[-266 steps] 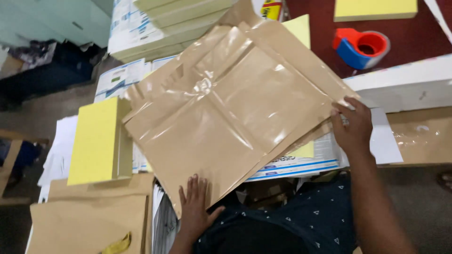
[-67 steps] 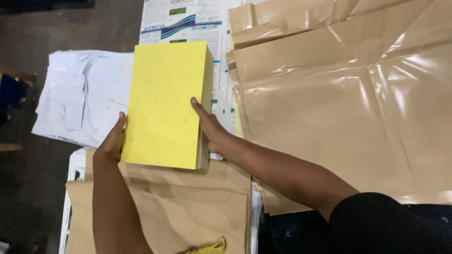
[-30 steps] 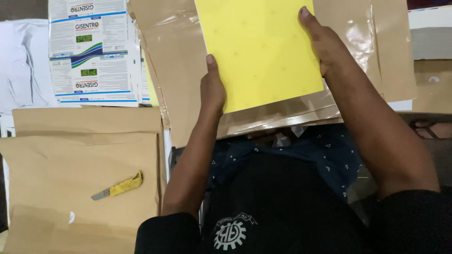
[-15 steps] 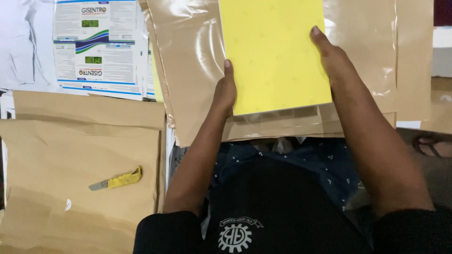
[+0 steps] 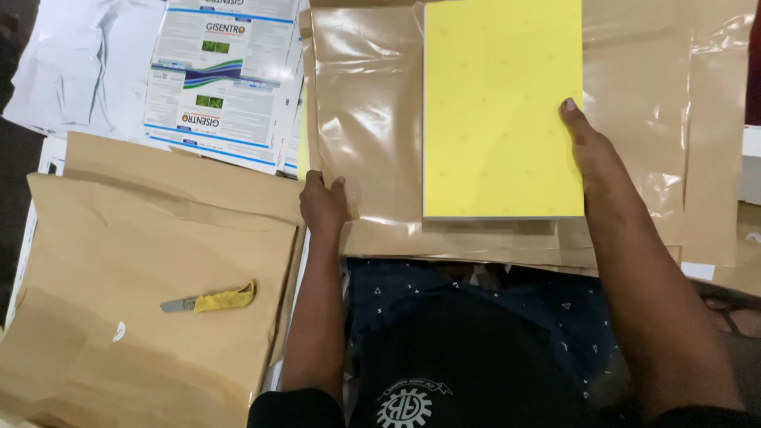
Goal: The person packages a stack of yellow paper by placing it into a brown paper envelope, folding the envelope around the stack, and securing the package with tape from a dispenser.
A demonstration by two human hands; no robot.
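Observation:
A thick yellow stack of sheets (image 5: 502, 107) lies flat on a glossy brown wrapping sheet (image 5: 372, 135) spread in front of me. My right hand (image 5: 590, 154) rests against the stack's right edge, fingers flat along its side. My left hand (image 5: 323, 208) pinches the brown sheet's lower left edge, well away from the stack. More brown wrap (image 5: 709, 119) is folded out on the right of the stack.
A pile of plain brown paper sheets (image 5: 143, 261) lies at the left with a yellow-handled cutter knife (image 5: 210, 299) on top. Printed white-and-blue leaflets (image 5: 218, 75) and white paper (image 5: 75, 63) sit at the upper left. My dark-clothed lap fills the bottom.
The yellow stack was carried from the left onto the brown wrapping sheet and set down. My left hand has left the stack and taken the sheet's left edge.

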